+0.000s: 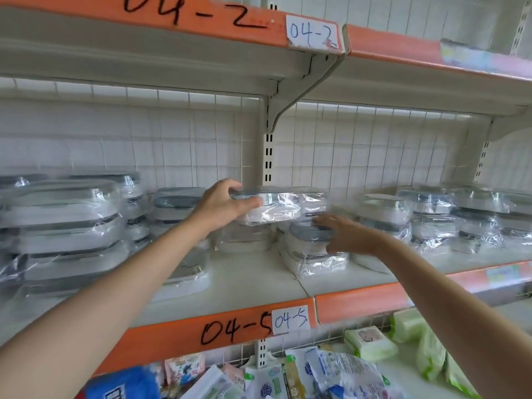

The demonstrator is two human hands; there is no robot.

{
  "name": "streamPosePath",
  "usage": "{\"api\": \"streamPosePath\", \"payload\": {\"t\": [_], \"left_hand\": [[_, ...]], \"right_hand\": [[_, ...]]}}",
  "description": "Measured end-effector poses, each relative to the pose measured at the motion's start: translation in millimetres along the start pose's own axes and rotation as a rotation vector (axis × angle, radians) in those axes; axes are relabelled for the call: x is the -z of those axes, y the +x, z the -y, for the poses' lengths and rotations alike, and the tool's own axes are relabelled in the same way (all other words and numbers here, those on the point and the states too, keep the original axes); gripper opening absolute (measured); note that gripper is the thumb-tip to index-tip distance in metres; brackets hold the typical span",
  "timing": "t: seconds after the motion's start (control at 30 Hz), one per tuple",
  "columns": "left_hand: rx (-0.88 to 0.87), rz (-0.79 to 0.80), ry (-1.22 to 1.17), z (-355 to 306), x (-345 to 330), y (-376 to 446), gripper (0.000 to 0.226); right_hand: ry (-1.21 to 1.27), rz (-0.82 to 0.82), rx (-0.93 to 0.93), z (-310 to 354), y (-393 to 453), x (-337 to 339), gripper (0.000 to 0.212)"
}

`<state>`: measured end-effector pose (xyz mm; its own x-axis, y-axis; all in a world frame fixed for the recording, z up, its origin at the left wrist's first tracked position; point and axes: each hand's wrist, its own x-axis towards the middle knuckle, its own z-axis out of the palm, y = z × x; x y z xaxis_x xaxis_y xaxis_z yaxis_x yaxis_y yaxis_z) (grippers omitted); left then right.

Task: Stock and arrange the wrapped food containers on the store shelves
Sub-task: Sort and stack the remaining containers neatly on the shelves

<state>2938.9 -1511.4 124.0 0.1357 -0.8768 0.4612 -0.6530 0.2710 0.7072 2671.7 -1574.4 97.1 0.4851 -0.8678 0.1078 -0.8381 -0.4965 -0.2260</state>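
Forearms outstretched, my left hand (227,205) grips a wrapped container (283,207) above the round tub (311,243), right hand (348,233) open beside it; I'd lower it squarely.

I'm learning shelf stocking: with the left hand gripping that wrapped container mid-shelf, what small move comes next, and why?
Probably lower the wrapped container onto the low stack beneath it. The left hand holds it above that stack, which looks lower than its neighbours, and the right hand, fingers spread, is beside the container next to it, seemingly to steady things.
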Motion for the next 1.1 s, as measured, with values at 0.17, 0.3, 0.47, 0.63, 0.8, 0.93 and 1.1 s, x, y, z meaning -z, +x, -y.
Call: {"api": "streamPosePath", "payload": {"t": [0.17,0.3,0.47,0.63,0.8,0.93,1.1], "left_hand": [[0.101,-0.021,0.067,29,56,-33,0.064],[0.136,0.004,0.093,49,81,-59,0.065],[0.118,0.089,0.132,59,75,-69,0.066],[0.045,0.224,0.185,53,36,-62,0.077],[0.031,0.5,0.383,48,6,-54,0.082],[-0.057,0.457,0.607,46,1,-51,0.074],[-0.011,0.239,0.393,53,25,-59,0.095]], "right_hand": [[-0.279,-0.091,-0.006,14,7,-4,0.079],[-0.304,-0.104,-0.007,28,10,-8,0.081],[-0.222,-0.134,-0.074,37,2,-5,0.09],[-0.266,-0.235,-0.167,32,-12,7,0.095],[-0.028,-0.372,-0.046,35,-10,23,0.092],[0.09,-0.257,0.162,63,2,23,0.083],[0.063,-0.021,0.315,99,21,-7,0.08]]}}
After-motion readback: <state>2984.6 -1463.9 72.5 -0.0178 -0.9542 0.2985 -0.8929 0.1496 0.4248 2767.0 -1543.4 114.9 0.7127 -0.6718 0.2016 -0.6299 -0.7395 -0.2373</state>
